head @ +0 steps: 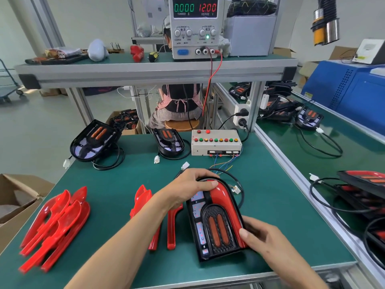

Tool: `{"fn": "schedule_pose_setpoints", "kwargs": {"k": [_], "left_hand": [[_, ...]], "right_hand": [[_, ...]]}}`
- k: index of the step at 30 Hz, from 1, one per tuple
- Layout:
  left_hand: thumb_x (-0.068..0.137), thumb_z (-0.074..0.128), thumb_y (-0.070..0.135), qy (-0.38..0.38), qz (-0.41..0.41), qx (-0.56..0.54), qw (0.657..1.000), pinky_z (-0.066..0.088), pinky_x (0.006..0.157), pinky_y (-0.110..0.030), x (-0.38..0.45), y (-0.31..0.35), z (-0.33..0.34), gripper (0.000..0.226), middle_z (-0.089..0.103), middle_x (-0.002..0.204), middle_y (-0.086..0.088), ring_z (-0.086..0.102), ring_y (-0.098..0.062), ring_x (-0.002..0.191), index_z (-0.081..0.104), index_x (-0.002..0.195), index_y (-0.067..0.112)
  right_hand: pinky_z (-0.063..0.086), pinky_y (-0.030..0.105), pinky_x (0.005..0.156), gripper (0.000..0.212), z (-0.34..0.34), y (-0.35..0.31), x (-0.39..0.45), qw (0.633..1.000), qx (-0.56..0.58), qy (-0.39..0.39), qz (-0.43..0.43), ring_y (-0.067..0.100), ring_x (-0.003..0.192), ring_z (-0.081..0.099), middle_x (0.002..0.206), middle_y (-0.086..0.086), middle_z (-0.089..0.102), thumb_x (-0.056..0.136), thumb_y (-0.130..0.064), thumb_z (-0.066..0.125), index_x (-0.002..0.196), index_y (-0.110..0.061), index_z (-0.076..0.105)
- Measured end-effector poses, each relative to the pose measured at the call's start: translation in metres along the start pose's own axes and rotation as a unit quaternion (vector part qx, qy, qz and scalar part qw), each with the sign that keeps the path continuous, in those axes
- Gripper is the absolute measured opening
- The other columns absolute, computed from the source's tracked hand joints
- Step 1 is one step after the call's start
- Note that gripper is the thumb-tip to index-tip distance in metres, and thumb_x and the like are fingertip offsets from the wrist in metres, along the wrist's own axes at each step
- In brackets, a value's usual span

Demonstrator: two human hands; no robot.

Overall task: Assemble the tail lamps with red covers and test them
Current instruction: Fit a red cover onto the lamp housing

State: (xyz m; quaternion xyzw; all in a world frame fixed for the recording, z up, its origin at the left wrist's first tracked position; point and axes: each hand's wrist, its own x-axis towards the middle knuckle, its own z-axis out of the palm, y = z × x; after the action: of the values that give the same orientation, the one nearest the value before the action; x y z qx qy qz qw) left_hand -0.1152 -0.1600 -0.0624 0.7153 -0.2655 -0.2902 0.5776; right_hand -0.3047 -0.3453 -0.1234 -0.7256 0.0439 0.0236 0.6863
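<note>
Progress looks partial, judging by how things lie. On the green bench [270,184] 1 lamp [216,224] sits at front centre with 1 red cover [226,202] seated along its right side, while its left side shows bare board with no cover yet. The left hand [192,188] lies curled over the lamp's rounded top, thumb pressing on the cover. The right hand [268,238] grips the lamp's lower right edge, thumb on the cover's foot. The step in hand is probably pressing this cover home; the second cover and the test remain.

Behind it, 2 bare lamps [94,140] [169,142] lie uncovered with their plugs loose on the mat. A large pile of covers [56,224] waits at far left, and a smaller pile [155,209] just beside the left wrist. Finished-looking lamps [366,180] with red fitted are stacked on the side bench at right.

No test is running, it seems: the supply [194,26] reads 0.000 current at 12.00 volts, and the tester [216,142] has no lamp plugged in that can be made out.

Boxes: 1 carton [18,197] at far left, contents unclear; a smaller box [125,119] behind the bench holds black lamp bodies.
</note>
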Motion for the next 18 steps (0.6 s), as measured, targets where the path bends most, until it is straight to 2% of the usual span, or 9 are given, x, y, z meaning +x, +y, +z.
{"fn": "schedule_pose_setpoints", "kwargs": {"k": [3, 5, 8, 11, 16, 18], "left_hand": [[0.094, 0.07, 0.016, 0.007, 0.008, -0.011, 1.0, 0.053, 0.097, -0.032, -0.001, -0.003, 0.002, 0.021, 0.076, 0.109, -0.003, 0.07, -0.013, 0.097, 0.073, 0.116, 0.014], [0.092, 0.074, 0.02, 0.004, 0.022, -0.018, 1.0, 0.055, 0.095, -0.031, -0.004, -0.004, 0.003, 0.025, 0.076, 0.11, -0.003, 0.071, -0.014, 0.098, 0.072, 0.116, 0.016], [0.088, 0.079, 0.019, -0.001, 0.038, -0.007, 0.999, 0.056, 0.087, -0.025, -0.005, -0.002, 0.006, 0.029, 0.076, 0.105, 0.0, 0.071, -0.012, 0.095, 0.071, 0.116, 0.015], [0.089, 0.078, 0.015, -0.002, 0.044, 0.003, 0.999, 0.055, 0.082, -0.022, -0.004, 0.0, 0.008, 0.028, 0.076, 0.103, 0.0, 0.071, -0.011, 0.093, 0.071, 0.115, 0.013], [0.089, 0.076, 0.015, -0.003, 0.044, -0.007, 0.999, 0.054, 0.083, -0.022, -0.004, -0.001, 0.009, 0.027, 0.076, 0.102, 0.002, 0.07, -0.01, 0.093, 0.071, 0.116, 0.012], [0.092, 0.074, 0.017, -0.018, 0.035, -0.02, 0.999, 0.054, 0.088, -0.024, -0.004, 0.0, 0.005, 0.028, 0.075, 0.11, -0.001, 0.069, -0.012, 0.098, 0.07, 0.119, 0.013]], "right_hand": [[0.058, 0.026, 0.087, 0.03, -0.004, -0.001, -0.001, 0.999, 0.008, -0.008, 0.04, 0.014, 0.114, 0.071, 0.122, -0.002, 0.075, 0.097, -0.018, 0.068, 0.126, -0.022, 0.07], [0.06, 0.03, 0.081, 0.028, -0.003, 0.002, -0.001, 0.999, -0.006, 0.002, 0.042, 0.018, 0.109, 0.072, 0.118, -0.001, 0.076, 0.096, -0.018, 0.07, 0.124, -0.022, 0.07], [0.059, 0.031, 0.086, 0.03, 0.0, 0.006, -0.001, 1.0, -0.013, 0.02, 0.019, 0.021, 0.11, 0.072, 0.116, 0.002, 0.076, 0.095, -0.016, 0.07, 0.125, -0.017, 0.068], [0.054, 0.024, 0.092, 0.031, 0.002, 0.008, -0.003, 0.999, -0.016, 0.032, -0.004, 0.018, 0.111, 0.071, 0.117, 0.002, 0.077, 0.092, -0.014, 0.071, 0.123, -0.012, 0.069], [0.055, 0.026, 0.092, 0.027, 0.002, 0.011, -0.002, 0.999, -0.021, 0.044, -0.003, 0.02, 0.109, 0.072, 0.113, 0.002, 0.078, 0.093, -0.006, 0.07, 0.12, -0.012, 0.07], [0.055, 0.025, 0.092, 0.028, 0.002, 0.012, -0.001, 0.999, -0.021, 0.045, -0.002, 0.019, 0.109, 0.072, 0.113, 0.002, 0.077, 0.094, -0.005, 0.069, 0.121, -0.012, 0.069]]}}
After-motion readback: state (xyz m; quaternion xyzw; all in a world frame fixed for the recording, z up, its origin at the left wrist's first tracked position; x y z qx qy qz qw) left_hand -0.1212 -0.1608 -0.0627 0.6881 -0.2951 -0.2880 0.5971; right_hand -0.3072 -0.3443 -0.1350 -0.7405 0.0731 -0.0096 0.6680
